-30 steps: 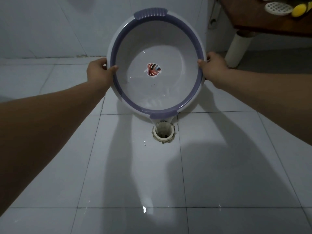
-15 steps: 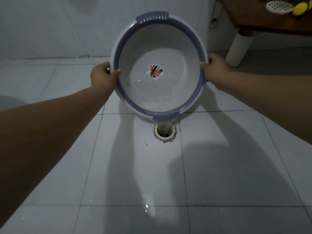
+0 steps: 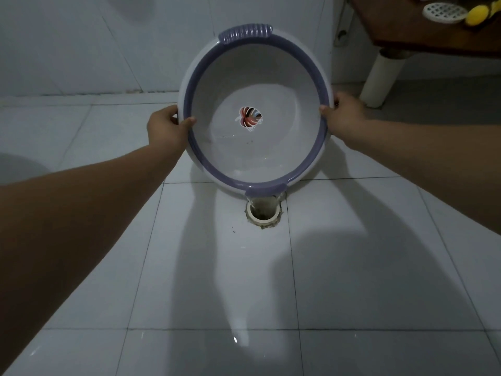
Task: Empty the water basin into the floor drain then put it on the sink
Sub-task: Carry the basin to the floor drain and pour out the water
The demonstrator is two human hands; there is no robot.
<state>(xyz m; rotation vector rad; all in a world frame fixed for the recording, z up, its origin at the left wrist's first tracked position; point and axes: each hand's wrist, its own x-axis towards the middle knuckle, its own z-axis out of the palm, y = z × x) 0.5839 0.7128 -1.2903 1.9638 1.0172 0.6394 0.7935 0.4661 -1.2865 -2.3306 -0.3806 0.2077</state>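
Note:
A round white water basin point(image 3: 271, 156) with a purple rim and a leaf sticker on its bottom is tipped steeply toward me. My left hand point(image 3: 166, 128) grips its left rim and my right hand point(image 3: 343, 116) grips its right rim. Its lower purple handle hangs just above the round floor drain point(image 3: 262, 214), and a thin stream of water runs from it into the hole. Only a thin film of water shows inside the basin.
The floor is white tile, wet and glossy, with a tiled wall behind. At the top right a brown counter point(image 3: 423, 31) stands on a white pipe leg point(image 3: 382, 77); a white strainer point(image 3: 444, 12) and a yellow object point(image 3: 478, 14) lie on it.
The basin has tipped steeper and risen a little while both hands keep hold. The stream into the drain continues and less water is left inside.

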